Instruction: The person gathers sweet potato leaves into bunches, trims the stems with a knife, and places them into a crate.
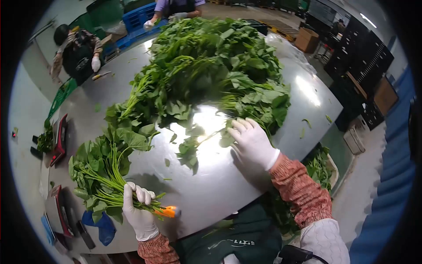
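Note:
My left hand, in a white glove, is closed around a bunch of leafy green stems at the lower left. The leaves fan out to the upper left. An orange object sticks out at the cut ends by this hand; its kind is not clear. My right hand, also gloved, is pinched on a leafy green stem above the metal table. That stem's leaves hang to the left, and one leaf lies under the thumb. Just beyond rises a big heap of leafy greens.
The shiny metal table carries loose leaf bits. Red-edged devices that look like scales and a blue cloth lie at left. A knife-like tool lies near a co-worker; another person stands behind the heap. Greens fill a container lower right.

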### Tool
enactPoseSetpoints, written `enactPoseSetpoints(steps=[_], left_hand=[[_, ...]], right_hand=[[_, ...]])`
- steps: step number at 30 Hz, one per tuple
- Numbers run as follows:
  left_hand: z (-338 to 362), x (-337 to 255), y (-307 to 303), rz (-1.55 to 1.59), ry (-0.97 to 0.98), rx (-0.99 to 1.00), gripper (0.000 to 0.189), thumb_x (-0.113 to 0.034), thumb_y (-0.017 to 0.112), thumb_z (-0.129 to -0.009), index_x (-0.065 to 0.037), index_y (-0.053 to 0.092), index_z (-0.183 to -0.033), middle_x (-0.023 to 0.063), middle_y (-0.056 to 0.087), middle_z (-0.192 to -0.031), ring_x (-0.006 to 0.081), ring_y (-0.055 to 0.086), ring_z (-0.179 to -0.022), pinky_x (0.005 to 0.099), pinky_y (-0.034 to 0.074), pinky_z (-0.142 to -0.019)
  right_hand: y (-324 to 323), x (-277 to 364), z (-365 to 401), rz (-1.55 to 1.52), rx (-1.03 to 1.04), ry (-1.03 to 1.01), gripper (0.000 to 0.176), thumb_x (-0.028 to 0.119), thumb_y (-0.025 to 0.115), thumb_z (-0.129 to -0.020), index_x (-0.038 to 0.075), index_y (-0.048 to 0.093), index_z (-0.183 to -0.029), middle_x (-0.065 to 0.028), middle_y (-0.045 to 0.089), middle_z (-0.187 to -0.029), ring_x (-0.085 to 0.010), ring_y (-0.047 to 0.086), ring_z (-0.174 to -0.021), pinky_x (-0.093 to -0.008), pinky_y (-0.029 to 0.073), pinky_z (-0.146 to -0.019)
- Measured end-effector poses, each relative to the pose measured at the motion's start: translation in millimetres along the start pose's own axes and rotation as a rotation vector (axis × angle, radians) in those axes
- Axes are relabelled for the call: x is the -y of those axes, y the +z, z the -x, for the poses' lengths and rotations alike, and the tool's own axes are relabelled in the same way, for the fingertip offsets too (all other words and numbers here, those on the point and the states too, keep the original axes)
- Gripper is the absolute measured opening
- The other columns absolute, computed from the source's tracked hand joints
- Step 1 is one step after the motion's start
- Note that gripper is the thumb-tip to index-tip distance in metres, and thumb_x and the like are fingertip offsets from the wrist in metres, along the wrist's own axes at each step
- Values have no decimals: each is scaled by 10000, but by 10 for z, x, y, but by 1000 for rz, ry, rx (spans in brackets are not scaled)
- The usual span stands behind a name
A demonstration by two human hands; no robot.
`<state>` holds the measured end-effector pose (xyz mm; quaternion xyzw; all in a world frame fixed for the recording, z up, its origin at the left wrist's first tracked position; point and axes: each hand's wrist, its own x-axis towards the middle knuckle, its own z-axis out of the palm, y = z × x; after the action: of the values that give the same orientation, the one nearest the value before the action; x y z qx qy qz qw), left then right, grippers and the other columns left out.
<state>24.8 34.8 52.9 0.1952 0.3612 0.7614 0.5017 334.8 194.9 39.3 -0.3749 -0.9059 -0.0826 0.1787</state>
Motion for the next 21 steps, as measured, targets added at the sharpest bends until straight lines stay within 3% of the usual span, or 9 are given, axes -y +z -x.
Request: enactPoseSetpoints(steps=[1,4,6,8,11,12,15,18,21], left_hand=[[-1,-47,-43,-8,22,-15,188,-263,461,-1010,-112,463,-896,-27,318,-596,104,290,-512,288,351,-592],[14,-218,-206,-3,55,-79,188,-261,457,-1010,-112,461,-896,-25,319,-598,107,293,-514,293,361,-598],[-39,-238,-302,17,76,-153,192,-263,450,-1012,-112,458,-893,-26,320,-602,107,294,-515,295,361,-599],[-71,-256,-371,32,96,-220,197,-265,444,-1014,-113,454,-890,-26,320,-604,108,295,-516,296,361,-598],[-186,-305,-393,30,84,-246,200,-267,438,-1014,-114,449,-885,-26,319,-601,111,296,-517,295,361,-596],[-270,-296,-385,37,66,-250,200,-267,437,-1013,-115,446,-883,-26,318,-599,111,296,-517,295,361,-595],[-400,-298,-336,23,41,-239,196,-262,440,-1009,-114,443,-878,-23,321,-595,113,303,-517,295,363,-596],[-520,-305,-286,-3,39,-257,193,-254,445,-1004,-111,442,-874,-17,334,-595,113,317,-518,295,369,-599],[-604,-314,-366,-8,48,-307,193,-251,452,-1001,-107,446,-873,-11,351,-600,114,332,-519,295,376,-602]], right_hand=[[158,-66,-107,50,-94,-26,397,196,667,-707,20,575,-1051,-177,576,-1145,-329,527,-1121,-446,376,-990],[427,-378,-3,140,20,-1,431,258,671,-747,35,584,-1106,-155,591,-1150,-313,525,-1147,-476,380,-989],[433,-559,278,147,534,130,434,292,632,-809,66,587,-1177,-133,626,-1077,-310,591,-1047,-474,451,-905],[84,-518,233,-27,850,177,450,321,597,-850,90,576,-1235,-124,647,-1001,-313,642,-907,-445,510,-779],[-372,-380,-165,-134,632,140,453,335,606,-854,112,576,-1247,-131,650,-966,-319,655,-828,-406,528,-711],[-314,-421,-342,-154,373,68,478,317,649,-821,106,572,-1243,-123,652,-1003,-305,655,-829,-386,530,-711],[-442,-173,-1273,62,-53,-116,769,226,781,-636,38,470,-1313,-207,501,-1292,-343,481,-1211,-447,364,-1036],[-59,-98,-2126,386,-13,-459,654,137,578,-780,53,392,-1402,-222,382,-1446,-330,337,-1373,-547,196,-1139],[246,-312,-2930,588,24,-448,869,142,679,-690,109,286,-1464,-245,282,-1498,-400,275,-1396,-562,174,-1139]])
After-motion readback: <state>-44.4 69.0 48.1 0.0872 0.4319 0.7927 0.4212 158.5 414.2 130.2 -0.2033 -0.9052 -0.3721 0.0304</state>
